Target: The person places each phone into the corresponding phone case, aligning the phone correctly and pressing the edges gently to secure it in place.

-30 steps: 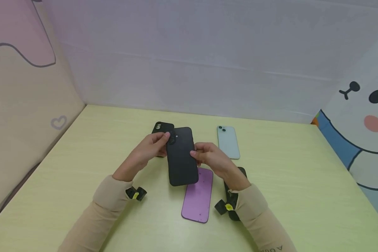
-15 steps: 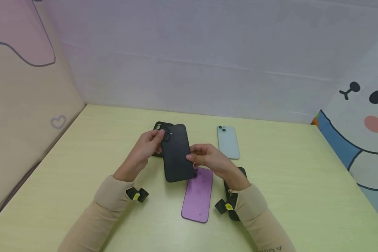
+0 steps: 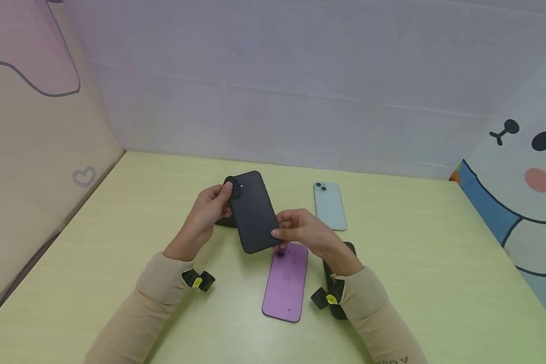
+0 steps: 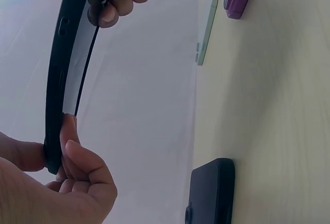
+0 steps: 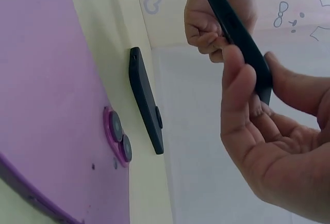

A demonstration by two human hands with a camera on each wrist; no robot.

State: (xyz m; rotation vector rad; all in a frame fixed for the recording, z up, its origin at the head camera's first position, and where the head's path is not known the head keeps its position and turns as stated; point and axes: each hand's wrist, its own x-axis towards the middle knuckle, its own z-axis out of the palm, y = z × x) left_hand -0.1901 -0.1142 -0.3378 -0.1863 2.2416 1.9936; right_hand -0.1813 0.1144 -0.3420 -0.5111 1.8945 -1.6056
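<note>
In the head view a black phone (image 3: 256, 215), camera ring at its upper left, is held tilted above the table, back toward the head camera. My left hand (image 3: 208, 208) pinches its upper left corner, thumb beside the camera ring. The right hand (image 3: 302, 230) pinches its lower right edge. The left wrist view shows the held phone (image 4: 56, 80) edge-on, with a pale, reflective front. Beneath it on the table, a second black phone (image 3: 226, 221) is mostly hidden. Just below the right fingers lies a purple phone (image 3: 285, 285), back up.
A mint phone (image 3: 331, 207) lies back up behind the right hand. Another dark phone (image 3: 338, 311) is partly covered by the right wrist and its camera. The pale yellow table (image 3: 414, 242) meets a light wall (image 3: 300, 101) at the back.
Both hands keep hold of the black phone. It has moved up and left and tilted more, now covering most of the black phone behind. The purple phone's camera has come into sight.
</note>
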